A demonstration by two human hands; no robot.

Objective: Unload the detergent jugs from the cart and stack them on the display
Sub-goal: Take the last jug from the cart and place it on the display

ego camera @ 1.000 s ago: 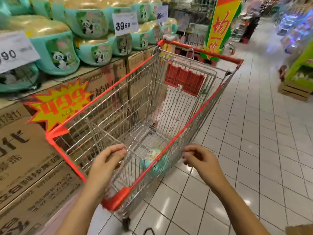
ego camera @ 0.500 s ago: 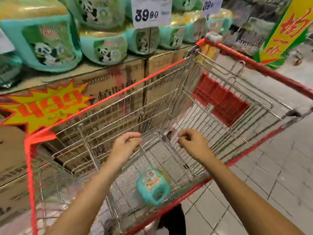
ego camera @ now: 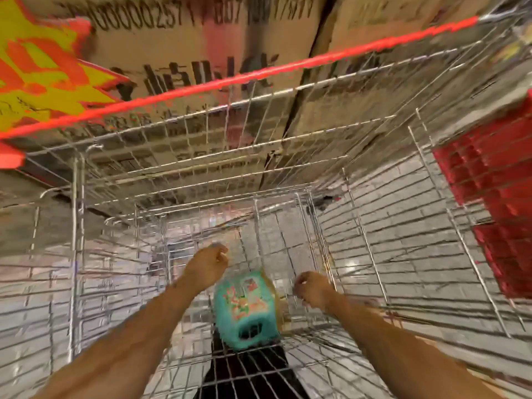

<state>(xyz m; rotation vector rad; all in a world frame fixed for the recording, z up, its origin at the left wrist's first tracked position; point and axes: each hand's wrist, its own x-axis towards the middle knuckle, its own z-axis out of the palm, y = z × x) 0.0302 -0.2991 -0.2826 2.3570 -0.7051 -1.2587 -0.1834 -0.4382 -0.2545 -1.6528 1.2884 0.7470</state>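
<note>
One teal detergent jug [ego camera: 246, 309] with a colourful label lies on its side on the wire floor of the shopping cart [ego camera: 359, 231], handle hole toward me. Both my arms reach deep into the cart. My left hand [ego camera: 207, 264] hovers just left of and beyond the jug, fingers loosely curled, holding nothing. My right hand [ego camera: 312, 289] hovers just right of the jug, fingers also curled and empty. Neither hand touches the jug. The picture is blurred by motion.
Cardboard boxes [ego camera: 201, 53] of the display base stand beyond the cart's far side, with a yellow and red starburst price sign [ego camera: 37, 70] at the left. The cart's red rim [ego camera: 259, 73] crosses the top. A red plastic child-seat flap [ego camera: 495, 203] hangs at the right.
I have leaned far over into the cart. Both hands dropped from above the basket down to either side of the jug. The jug has not moved.
</note>
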